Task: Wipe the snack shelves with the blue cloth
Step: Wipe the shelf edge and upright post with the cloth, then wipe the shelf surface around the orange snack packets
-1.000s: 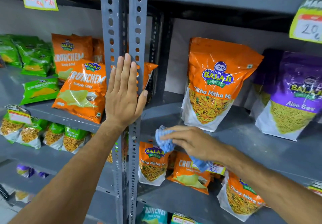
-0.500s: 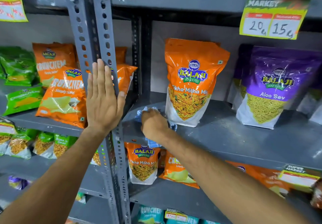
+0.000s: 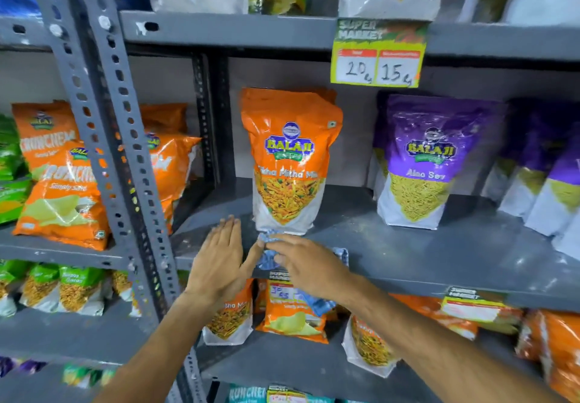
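Head view looks onto a grey metal rack whose perforated upright [image 3: 103,139] leans through the left of the frame, dividing two bays. The middle shelf [image 3: 439,245] of the right bay is a dusty grey board running left to right, and it carries the packets. An orange Tikha Mitha Mix pouch [image 3: 290,161] stands upright near the shelf's left end. A purple Aloo Sev pouch [image 3: 426,161] stands well to its right, with more purple pouches beyond it. A yellow price tag [image 3: 378,54] marked 20 and 15 hangs from the edge of the shelf above. In the left bay, orange Crunchem bags [image 3: 59,183] lean on their own shelf.

At the front edge of the middle shelf, just before the foot of the orange pouch, lies the blue cloth [image 3: 270,255]. It is bunched under the right hand [image 3: 307,264], its long axis running roughly left to right along the shelf edge, with one corner showing past the knuckles on the right and a further piece hanging below the edge. The right hand lies palm down on the cloth with its fingers extended toward the left. The left hand [image 3: 219,258] rests flat and spread on the shelf, fingers pointing toward the back, its thumb touching the cloth's left end.
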`<state>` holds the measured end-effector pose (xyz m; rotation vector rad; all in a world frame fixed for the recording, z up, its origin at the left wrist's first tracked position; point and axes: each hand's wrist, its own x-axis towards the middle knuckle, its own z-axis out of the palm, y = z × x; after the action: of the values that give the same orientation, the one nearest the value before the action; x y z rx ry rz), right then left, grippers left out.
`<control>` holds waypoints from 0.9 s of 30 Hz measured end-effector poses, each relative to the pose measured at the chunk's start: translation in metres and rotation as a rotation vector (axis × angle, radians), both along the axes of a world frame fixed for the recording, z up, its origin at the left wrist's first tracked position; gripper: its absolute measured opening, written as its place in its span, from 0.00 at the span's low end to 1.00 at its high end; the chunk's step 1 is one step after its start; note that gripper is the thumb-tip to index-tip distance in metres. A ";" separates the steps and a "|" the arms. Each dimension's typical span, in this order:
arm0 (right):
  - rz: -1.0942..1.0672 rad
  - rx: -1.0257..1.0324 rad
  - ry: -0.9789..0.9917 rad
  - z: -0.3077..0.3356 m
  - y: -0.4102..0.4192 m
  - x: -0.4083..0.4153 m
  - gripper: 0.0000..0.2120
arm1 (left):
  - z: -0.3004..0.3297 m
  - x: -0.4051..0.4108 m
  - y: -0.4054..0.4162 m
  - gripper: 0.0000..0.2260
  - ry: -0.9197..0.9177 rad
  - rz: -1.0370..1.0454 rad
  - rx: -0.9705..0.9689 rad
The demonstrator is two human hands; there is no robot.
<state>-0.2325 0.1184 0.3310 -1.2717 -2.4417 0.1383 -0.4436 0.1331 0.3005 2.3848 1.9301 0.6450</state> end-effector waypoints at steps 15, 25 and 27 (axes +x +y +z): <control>-0.601 0.087 0.731 0.044 0.089 0.112 0.14 | 0.004 0.012 -0.005 0.57 0.191 0.083 -0.037; -0.503 -0.210 0.164 0.003 0.258 0.125 0.22 | 0.001 0.011 0.001 0.57 0.161 0.106 0.013; -0.465 -0.209 0.143 0.006 0.255 0.120 0.21 | 0.000 0.011 0.002 0.57 0.159 0.107 0.021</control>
<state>-0.1128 0.3734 0.3370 -1.8151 -1.9913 0.3487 -0.4325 0.1351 0.3007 2.4278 2.1354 0.4951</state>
